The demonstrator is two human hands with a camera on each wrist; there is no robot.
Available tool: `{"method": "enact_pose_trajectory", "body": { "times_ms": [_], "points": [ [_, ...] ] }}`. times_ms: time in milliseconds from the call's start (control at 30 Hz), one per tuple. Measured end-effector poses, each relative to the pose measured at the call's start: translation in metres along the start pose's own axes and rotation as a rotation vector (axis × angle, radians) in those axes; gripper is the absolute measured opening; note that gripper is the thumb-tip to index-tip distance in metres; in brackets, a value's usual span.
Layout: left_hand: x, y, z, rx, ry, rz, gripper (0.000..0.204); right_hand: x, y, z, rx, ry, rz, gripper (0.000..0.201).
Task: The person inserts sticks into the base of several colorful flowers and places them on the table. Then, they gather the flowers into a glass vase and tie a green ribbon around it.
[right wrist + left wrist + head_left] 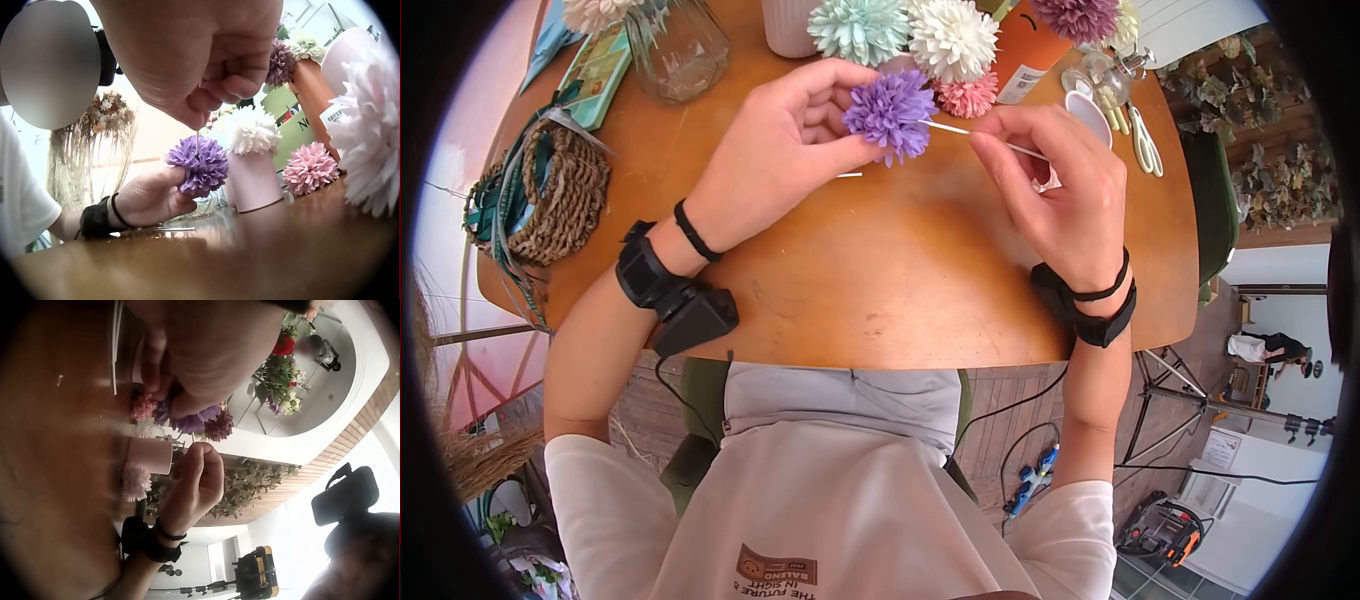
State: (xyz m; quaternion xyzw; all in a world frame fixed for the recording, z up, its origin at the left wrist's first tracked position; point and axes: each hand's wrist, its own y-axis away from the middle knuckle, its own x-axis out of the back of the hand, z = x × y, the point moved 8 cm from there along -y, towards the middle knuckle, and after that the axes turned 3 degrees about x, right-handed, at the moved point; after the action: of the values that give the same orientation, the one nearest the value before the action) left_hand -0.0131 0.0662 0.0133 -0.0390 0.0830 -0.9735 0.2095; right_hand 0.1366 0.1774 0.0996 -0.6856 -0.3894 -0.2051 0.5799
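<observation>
My left hand [785, 140] grips a purple pompom-like artificial flower [890, 115], thumb and fingers around its petals. A thin white stick [947, 127] runs from the flower toward my right hand [1060, 180], which pinches it between thumb and fingertips. In the right wrist view the stick meets the middle of the purple flower [199, 165], above the table. The left wrist view has my left hand [206, 350] large at the top, covering part of the bloom, with the right hand [197, 487] close by.
White, mint and pink flowers [968, 95] stand or lie at the back of the wooden table [880, 280], by a pink pot [790, 25] and an orange container [1030, 50]. Left are a glass vase [680, 55] and woven basket [565, 190]; right, white-handled scissors [1145, 145].
</observation>
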Motion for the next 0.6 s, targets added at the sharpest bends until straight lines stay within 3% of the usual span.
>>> {"method": "enact_pose_trajectory", "body": {
  "times_ms": [500,600],
  "points": [
    [-0.004,0.0024,-0.0004,0.002,-0.019,-0.038,0.048,-0.0028,0.0002,-0.0032,0.024,0.022,-0.002,0.011],
    [-0.0042,0.0029,0.0051,-0.063,-0.014,-0.013,0.051,-0.0029,0.0004,-0.0018,0.001,0.021,0.003,0.01]
  ]
}}
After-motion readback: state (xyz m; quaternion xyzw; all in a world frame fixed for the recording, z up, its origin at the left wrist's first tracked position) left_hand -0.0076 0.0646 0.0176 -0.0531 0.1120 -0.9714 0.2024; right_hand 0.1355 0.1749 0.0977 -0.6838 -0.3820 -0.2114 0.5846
